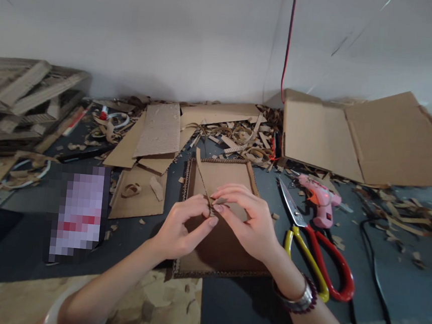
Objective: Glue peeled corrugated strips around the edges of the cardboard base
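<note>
Pinching a narrow corrugated cardboard strip [202,176] from both sides, with the left hand [182,224] and right hand [243,217] meeting just above a square cardboard panel [218,175]. Both forearms angling inward from the near edge, wrists bent and knuckles arched. Left-hand fingers curled close together, right-hand fingers together and hooked over, with thumbs and fingertips clamped on the strip's near end. Strip tilting up and away across the panel's far half, its free end rising past the panel's far edge. Metal bracelet and dark beaded bracelet [300,300] circling the right wrist. Red-and-yellow-handled scissors [309,243] lying just right of the right hand, beside a pink hot glue gun [319,201] and a black cable [376,267]. Flattened cardboard box [369,140] at far right, loose corrugated sheets [158,131] at far left of the panel, cardboard shreds [240,139] scattered between them on a dark work surface [233,305].
</note>
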### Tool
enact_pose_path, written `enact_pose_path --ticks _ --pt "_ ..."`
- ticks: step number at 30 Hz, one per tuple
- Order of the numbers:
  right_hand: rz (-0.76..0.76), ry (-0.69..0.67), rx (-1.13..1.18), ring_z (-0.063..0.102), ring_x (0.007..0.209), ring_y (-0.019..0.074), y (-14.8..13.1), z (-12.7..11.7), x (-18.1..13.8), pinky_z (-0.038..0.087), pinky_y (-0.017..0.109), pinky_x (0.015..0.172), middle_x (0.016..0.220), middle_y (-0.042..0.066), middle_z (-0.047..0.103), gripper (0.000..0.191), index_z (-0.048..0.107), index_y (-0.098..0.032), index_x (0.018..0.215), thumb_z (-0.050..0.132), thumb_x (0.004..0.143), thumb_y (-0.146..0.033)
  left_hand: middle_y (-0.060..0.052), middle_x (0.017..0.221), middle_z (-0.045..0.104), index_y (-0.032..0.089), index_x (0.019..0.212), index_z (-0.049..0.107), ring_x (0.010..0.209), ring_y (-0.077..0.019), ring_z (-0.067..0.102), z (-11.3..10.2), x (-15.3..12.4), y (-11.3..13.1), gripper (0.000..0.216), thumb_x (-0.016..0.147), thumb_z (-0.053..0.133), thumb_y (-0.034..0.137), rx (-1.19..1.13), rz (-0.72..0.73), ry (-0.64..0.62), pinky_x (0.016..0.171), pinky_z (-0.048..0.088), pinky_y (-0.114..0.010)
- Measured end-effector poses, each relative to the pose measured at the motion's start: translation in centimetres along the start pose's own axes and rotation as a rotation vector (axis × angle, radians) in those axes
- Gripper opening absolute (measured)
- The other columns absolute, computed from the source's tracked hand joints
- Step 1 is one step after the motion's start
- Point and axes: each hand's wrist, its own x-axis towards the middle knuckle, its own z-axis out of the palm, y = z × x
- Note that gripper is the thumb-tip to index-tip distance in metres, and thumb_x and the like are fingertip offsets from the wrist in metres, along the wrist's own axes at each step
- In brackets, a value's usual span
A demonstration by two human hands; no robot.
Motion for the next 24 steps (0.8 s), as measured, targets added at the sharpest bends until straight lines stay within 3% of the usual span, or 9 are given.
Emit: enact_pose_path --ticks 6,24 --pt "0.016 0.009 -0.014 0.06 0.086 0.0172 0.14 0.22 -0.24 0.049 0.032 0.079 0.082 0.008 0.066 0.01 0.062 -0.017 0.08 0.055 0.078 -0.009 0.004 0.056 0.037 0.02 0.061 0.037 0.058 -0.0126 0.035 0.04 0.14 0.05 0.023 0.081 0.047 0.013 -0.02 0.023 -0.002 0.064 0.037 -0.029" --pt "0.263 0.038 0.083 0.063 0.076 0.0158 0.28 0.35 -0.78 0.052 0.029 0.069 0.082 0.005 0.066 0.01 0.059 -0.019 0.083 0.05 0.084 -0.023 0.005 0.055 0.037 0.019 0.06 0.036 0.054 -0.0109 0.032 0.17 0.36 0.55 0.024 0.08 0.046 0.011 0.02 0.075 -0.044 0.066 0.037 -0.029"
